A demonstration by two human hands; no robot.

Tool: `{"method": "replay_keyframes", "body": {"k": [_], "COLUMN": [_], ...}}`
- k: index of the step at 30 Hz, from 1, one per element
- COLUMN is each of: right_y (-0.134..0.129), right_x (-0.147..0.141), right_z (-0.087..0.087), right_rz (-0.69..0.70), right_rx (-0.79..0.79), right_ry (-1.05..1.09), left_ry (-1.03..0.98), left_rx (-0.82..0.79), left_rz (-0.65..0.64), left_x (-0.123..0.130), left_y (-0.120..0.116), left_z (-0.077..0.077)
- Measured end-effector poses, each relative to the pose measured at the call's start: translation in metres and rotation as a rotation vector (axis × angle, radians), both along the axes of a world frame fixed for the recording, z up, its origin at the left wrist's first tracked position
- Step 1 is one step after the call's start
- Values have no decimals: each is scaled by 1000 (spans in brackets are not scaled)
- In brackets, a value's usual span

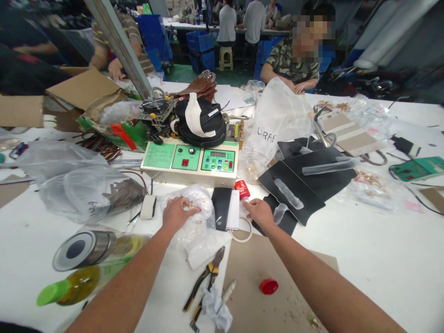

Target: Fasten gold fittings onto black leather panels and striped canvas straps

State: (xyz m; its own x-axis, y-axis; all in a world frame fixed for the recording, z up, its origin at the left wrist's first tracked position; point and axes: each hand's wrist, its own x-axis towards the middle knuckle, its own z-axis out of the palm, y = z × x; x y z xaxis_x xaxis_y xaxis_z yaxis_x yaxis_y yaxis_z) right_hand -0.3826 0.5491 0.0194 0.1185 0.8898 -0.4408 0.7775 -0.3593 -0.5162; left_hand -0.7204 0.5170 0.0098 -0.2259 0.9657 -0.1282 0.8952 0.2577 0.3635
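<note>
My left hand [178, 213] is on a crumpled clear plastic bag [199, 229] of small gold-coloured pieces, its fingers curled into the plastic. My right hand [260, 212] pinches the whitish end of a small red container [242, 188] with white lettering, which lies on the table. Between the hands are a black flat piece [221, 208] and a white strip beside it. A white ring [243, 238] lies just below. Closer to me are yellow-and-black pliers [204, 282], crumpled white paper [217, 310] and a round red cap [268, 286] on a grey-brown board [249, 263].
A control box [189, 162] with green panels stands ahead, a black roll [200, 121] on top. At left lie a bottle [79, 283] with a green cap and a metal can [85, 249]. Black sheets [294, 189] and bags lie right. Co-workers sit across the table.
</note>
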Motion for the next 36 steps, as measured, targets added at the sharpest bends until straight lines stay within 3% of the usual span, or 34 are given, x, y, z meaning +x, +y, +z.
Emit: {"method": "replay_keyframes", "body": {"k": [5, 10, 19, 23, 29, 36], "right_y": [28, 72, 121, 124, 116, 117], "right_x": [18, -1, -30, -34, -36, -19], "right_z": [32, 67, 101, 104, 89, 94], "right_rz": [-6, 109, 355, 406, 392, 373], "right_rx": [232, 381, 307, 273, 281, 215], "right_ry": [-127, -299, -422, -450, -438, -243], "left_ry": [-18, -21, -26, -29, -27, -19], "left_rx": [9, 17, 24, 25, 16, 21], "left_rz": [10, 14, 30, 32, 26, 26], "left_x": [-1, -1, 0, 2, 3, 3], "left_y": [-1, -3, -5, -5, -6, -5], "left_z": [-1, -2, -2, 2, 6, 5]}}
